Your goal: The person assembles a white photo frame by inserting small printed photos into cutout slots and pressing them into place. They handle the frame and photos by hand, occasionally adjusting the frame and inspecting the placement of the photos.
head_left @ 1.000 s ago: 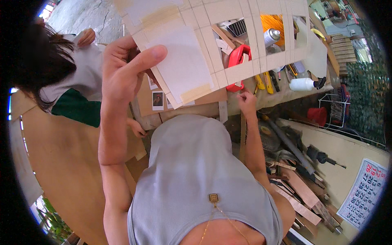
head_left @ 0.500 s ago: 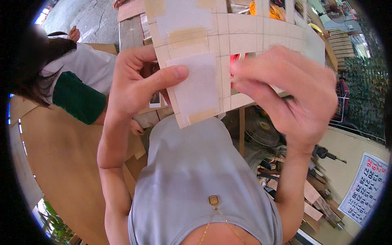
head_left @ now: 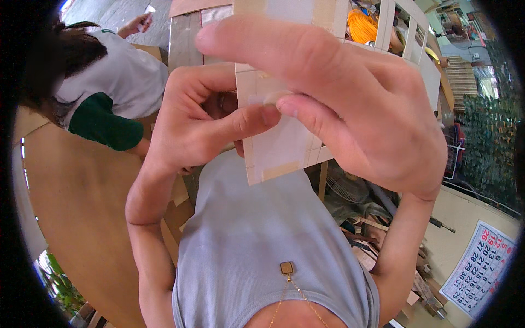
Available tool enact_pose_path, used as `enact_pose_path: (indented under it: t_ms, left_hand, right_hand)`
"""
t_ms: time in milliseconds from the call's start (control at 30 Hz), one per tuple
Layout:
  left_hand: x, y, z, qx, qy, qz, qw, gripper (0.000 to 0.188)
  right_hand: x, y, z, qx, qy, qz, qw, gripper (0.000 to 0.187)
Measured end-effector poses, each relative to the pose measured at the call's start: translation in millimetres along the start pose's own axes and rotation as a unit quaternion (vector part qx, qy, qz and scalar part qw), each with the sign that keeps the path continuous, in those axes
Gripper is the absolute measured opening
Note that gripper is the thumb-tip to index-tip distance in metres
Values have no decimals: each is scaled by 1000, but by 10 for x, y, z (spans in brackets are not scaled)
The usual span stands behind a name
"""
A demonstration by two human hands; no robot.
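My left hand [head_left: 199,117] grips the left edge of a pale cardboard panel [head_left: 250,167], its thumb on the front face and the other fingers behind. White paper [head_left: 281,146] lies on the panel, with beige tape strips [head_left: 281,170] across it. Pencil lines and cut-out windows mark the panel. My right hand [head_left: 377,104] reaches over the front, its index finger stretched across the upper part. Its thumb tip meets my left thumb beside a small pale piece that I cannot make out clearly. The right hand covers much of the panel's middle.
At left sits another person [head_left: 117,71] in a white top with green sleeves, beside a large brown board [head_left: 82,218]. Orange cord [head_left: 362,26] shows behind the panel. A fan [head_left: 347,187], wood scraps [head_left: 369,232] and a wall calendar [head_left: 477,268] are at right.
My right hand has moved left, from the panel's window to beside my left thumb. The panel has shifted slightly right and down. The other person's raised hand now shows a small pale item.
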State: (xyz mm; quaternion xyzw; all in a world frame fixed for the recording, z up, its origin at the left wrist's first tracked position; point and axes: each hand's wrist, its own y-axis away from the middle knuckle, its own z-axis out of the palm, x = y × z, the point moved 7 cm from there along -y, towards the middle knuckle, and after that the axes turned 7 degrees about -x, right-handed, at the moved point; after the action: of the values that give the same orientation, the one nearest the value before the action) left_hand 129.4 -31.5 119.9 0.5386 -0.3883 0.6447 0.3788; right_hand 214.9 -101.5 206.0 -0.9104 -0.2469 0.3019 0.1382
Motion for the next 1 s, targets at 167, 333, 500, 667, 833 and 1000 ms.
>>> enact_pose_path:
  t_ms: [167, 333, 500, 667, 833, 1000]
  left_hand:
    - [52, 12, -16, -3, 4, 37, 999, 14]
    - [-69, -2, -76, -40, -18, 30, 999, 14]
    - [-159, 15, -90, -52, 41, 75, 995, 16]
    - [40, 31, -66, -11, 63, 60, 996, 21]
    - [28, 106, -178, 43, 39, 40, 998, 24]
    - [86, 96, -200, 60, -20, 45, 997, 24]
  right_hand:
    - [-31, -78, 66, -7, 12, -10, 1000, 53]
    - [-68, -116, 85, -35, 49, -54, 997, 54]
    - [-37, -139, 61, -7, 60, -16, 998, 53]
    - [-25, -91, -67, 13, 137, 119, 983, 43]
    - [-26, 9, -80, 55, 186, -35, 980, 27]
    - [-33, 61, 25, 58, 204, 14, 977, 20]
